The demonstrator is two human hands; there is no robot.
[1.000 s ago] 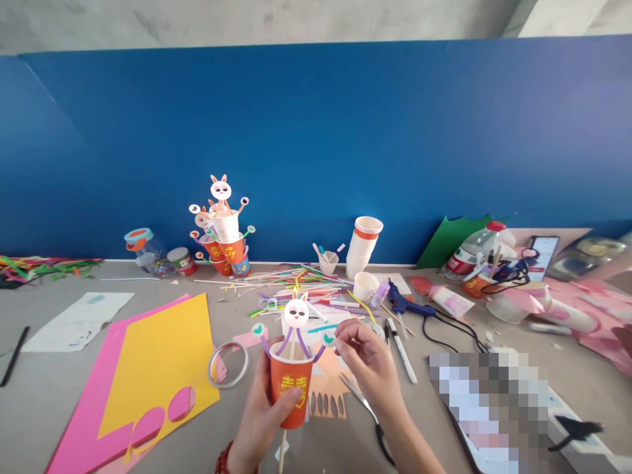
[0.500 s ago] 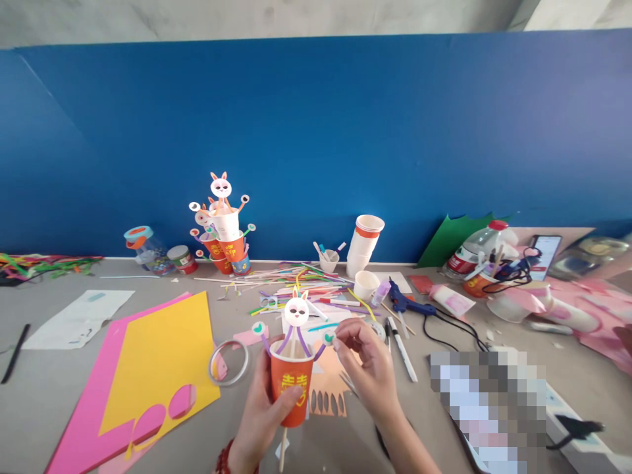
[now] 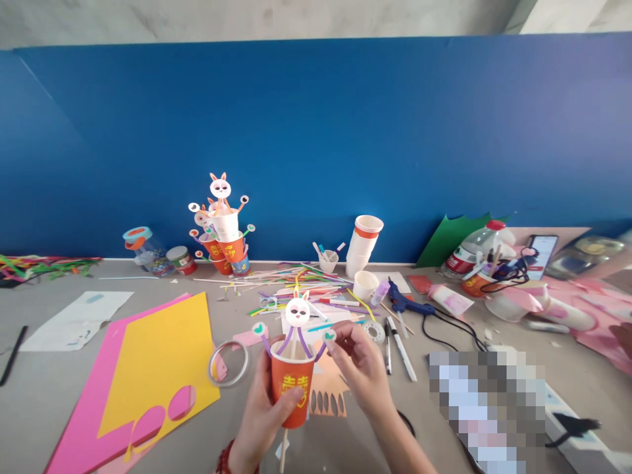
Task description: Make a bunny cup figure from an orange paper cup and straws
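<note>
My left hand (image 3: 264, 401) is wrapped round a red paper cup (image 3: 291, 400) with yellow characters, thumb across its front. A white paper rabbit head (image 3: 297, 311) on a wooden stick rises from the cup, and the stick (image 3: 284, 451) pokes out below. Purple pipe cleaners (image 3: 305, 343) curve over the cup's mouth. Their arms end in white paper discs with green hearts, one disc (image 3: 259, 330) on the left and another disc (image 3: 329, 336) on the right. My right hand (image 3: 359, 359) pinches the right disc at its edge between thumb and fingers.
Finished rabbit cups (image 3: 226, 227) stand stacked at the back left. Pipe cleaners (image 3: 296, 280) lie scattered behind the cup. A blue glue gun (image 3: 409, 303), pens (image 3: 402, 349) and a tape roll (image 3: 374, 332) lie to the right. Yellow paper (image 3: 162, 355) and a tape ring (image 3: 228, 363) lie left.
My right hand has shifted slightly left, its fingertips now closer round the right disc. The cup in my left hand has barely moved.
</note>
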